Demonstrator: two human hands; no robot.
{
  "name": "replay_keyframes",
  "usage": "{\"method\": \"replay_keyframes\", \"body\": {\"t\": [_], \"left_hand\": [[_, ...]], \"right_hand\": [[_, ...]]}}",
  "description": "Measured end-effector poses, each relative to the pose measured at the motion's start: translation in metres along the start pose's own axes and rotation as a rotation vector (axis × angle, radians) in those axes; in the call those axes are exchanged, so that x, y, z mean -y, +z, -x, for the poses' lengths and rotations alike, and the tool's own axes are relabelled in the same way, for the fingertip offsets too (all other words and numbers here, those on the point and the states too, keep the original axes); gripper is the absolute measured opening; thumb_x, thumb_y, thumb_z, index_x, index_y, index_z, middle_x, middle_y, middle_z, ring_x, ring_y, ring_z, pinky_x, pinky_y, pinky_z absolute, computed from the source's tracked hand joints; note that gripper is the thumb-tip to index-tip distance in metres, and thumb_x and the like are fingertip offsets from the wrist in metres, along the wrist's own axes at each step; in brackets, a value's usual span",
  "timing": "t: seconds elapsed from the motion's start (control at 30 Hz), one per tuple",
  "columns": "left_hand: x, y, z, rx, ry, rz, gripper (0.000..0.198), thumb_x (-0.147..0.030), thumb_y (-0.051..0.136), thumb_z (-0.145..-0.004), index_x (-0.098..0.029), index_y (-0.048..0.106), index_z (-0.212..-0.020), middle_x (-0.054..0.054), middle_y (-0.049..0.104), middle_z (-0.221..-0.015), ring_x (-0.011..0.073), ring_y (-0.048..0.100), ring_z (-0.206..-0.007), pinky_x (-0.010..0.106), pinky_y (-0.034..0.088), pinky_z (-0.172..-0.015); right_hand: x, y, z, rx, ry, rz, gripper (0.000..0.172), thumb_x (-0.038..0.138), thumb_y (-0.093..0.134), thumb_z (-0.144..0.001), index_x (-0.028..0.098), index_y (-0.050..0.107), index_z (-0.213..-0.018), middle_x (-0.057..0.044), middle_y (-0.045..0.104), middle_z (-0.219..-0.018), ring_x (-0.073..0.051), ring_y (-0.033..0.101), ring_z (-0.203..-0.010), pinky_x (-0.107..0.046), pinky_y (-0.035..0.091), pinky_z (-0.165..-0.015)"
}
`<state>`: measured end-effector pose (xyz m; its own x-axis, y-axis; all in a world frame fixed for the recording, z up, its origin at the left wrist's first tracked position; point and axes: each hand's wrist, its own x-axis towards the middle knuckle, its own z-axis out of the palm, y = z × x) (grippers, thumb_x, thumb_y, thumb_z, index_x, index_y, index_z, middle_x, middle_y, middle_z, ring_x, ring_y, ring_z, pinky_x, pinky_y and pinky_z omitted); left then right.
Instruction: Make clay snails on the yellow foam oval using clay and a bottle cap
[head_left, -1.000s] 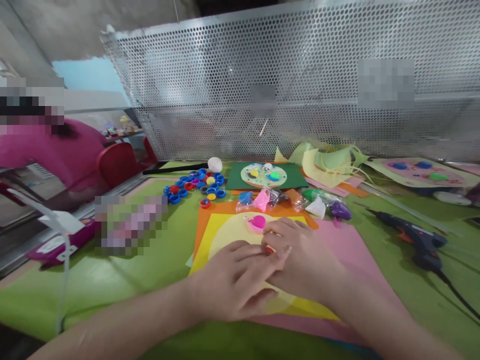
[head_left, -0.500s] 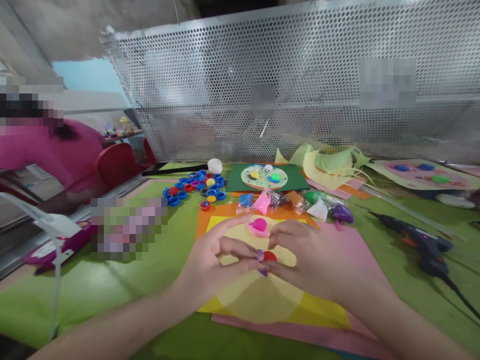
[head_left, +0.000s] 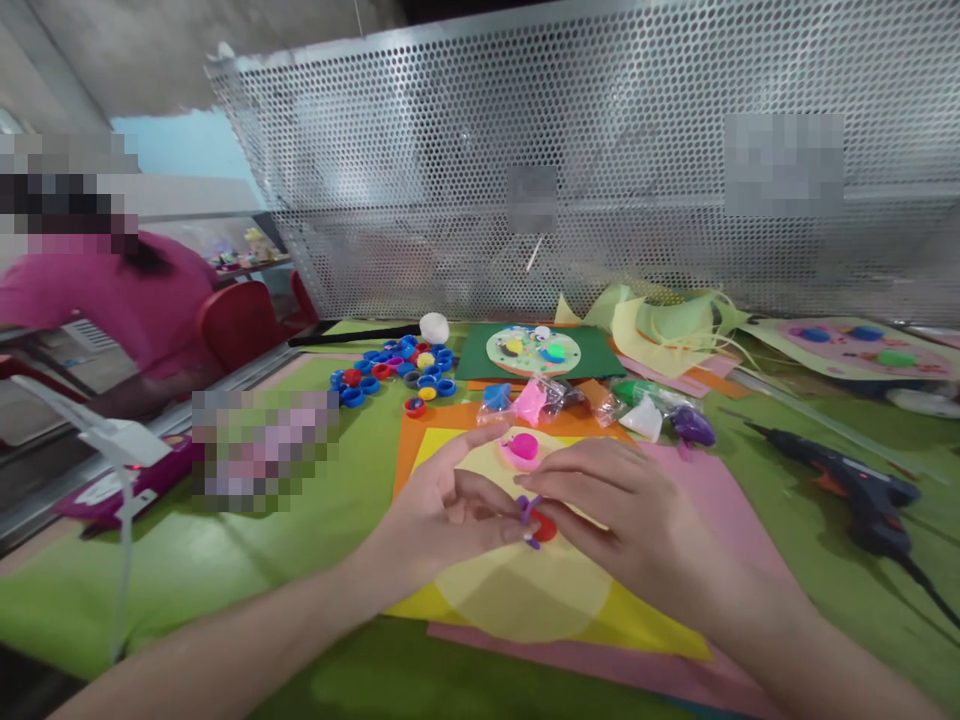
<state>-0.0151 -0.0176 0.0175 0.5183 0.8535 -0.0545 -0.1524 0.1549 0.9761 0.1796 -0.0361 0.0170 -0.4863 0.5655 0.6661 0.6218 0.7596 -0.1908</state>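
A red bottle cap (head_left: 545,527) with a thin purple strip (head_left: 530,508), probably modelling clay, along its left side sits between my hands. My left hand (head_left: 442,510) pinches the cap's left edge and the strip between thumb and fingers. From the right, my right hand (head_left: 622,500) closes thumb and forefinger on the strip's upper part; its fingers partly cover the cap. Just beyond them a pink bottle cap edged in lighter pink (head_left: 523,447) lies on a pale yellow paper circle (head_left: 525,605), which rests on a yellow sheet (head_left: 660,630).
Several bottle caps (head_left: 369,384) lie back left. Bagged clay (head_left: 531,400) and a decorated disc (head_left: 534,350) are behind. A glue gun (head_left: 855,485) lies right, a purple device (head_left: 124,490) left. A person in pink (head_left: 142,290) sits far left, beyond a perforated metal panel (head_left: 600,150).
The red cap has come slightly lower and nearer to me. More of the purple strip shows, and my right fingers have shifted along it. The view has moved a little.
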Motion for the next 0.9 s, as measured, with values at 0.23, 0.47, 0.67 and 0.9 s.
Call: {"method": "replay_keyframes", "body": {"t": [0.23, 0.47, 0.67, 0.9], "left_hand": [[0.001, 0.001, 0.0, 0.0, -0.025, -0.024, 0.069, -0.01, 0.075, -0.064, -0.018, 0.043, -0.124, -0.003, 0.07, -0.066, 0.0164, 0.067, -0.071, 0.03, 0.05, -0.073], [-0.002, 0.003, 0.001, -0.008, -0.051, -0.097, 0.068, -0.012, 0.075, -0.064, -0.019, 0.043, -0.123, -0.004, 0.069, -0.065, 0.0131, 0.064, -0.069, 0.028, 0.048, -0.076], [-0.003, 0.003, 0.001, -0.007, -0.055, -0.102, 0.065, -0.011, 0.074, -0.065, -0.02, 0.045, -0.122, -0.004, 0.069, -0.066, 0.0118, 0.065, -0.07, 0.026, 0.047, -0.077], [-0.001, 0.0, 0.001, 0.093, -0.087, 0.035, 0.066, -0.009, 0.072, -0.068, -0.022, 0.042, -0.125, -0.002, 0.07, -0.068, 0.014, 0.068, -0.073, 0.029, 0.051, -0.076]], "right_hand": [[0.006, -0.004, -0.003, -0.006, -0.048, 0.16, 0.021, 0.017, 0.046, -0.088, 0.016, 0.065, -0.077, -0.002, 0.066, -0.076, -0.014, 0.058, -0.068, -0.028, 0.042, -0.06], [0.008, 0.002, -0.003, -0.034, -0.079, 0.133, 0.019, 0.015, 0.05, -0.085, 0.014, 0.064, -0.072, -0.003, 0.063, -0.068, -0.013, 0.057, -0.064, -0.027, 0.045, -0.06], [0.008, -0.003, -0.004, 0.046, -0.078, 0.165, 0.022, 0.017, 0.047, -0.084, 0.016, 0.064, -0.071, -0.004, 0.064, -0.069, -0.015, 0.059, -0.065, -0.029, 0.046, -0.058], [-0.002, -0.011, -0.004, 0.168, 0.128, -0.275, 0.025, 0.013, 0.049, -0.084, 0.021, 0.061, -0.105, -0.002, 0.066, -0.095, -0.013, 0.059, -0.089, -0.024, 0.048, -0.074]]}}
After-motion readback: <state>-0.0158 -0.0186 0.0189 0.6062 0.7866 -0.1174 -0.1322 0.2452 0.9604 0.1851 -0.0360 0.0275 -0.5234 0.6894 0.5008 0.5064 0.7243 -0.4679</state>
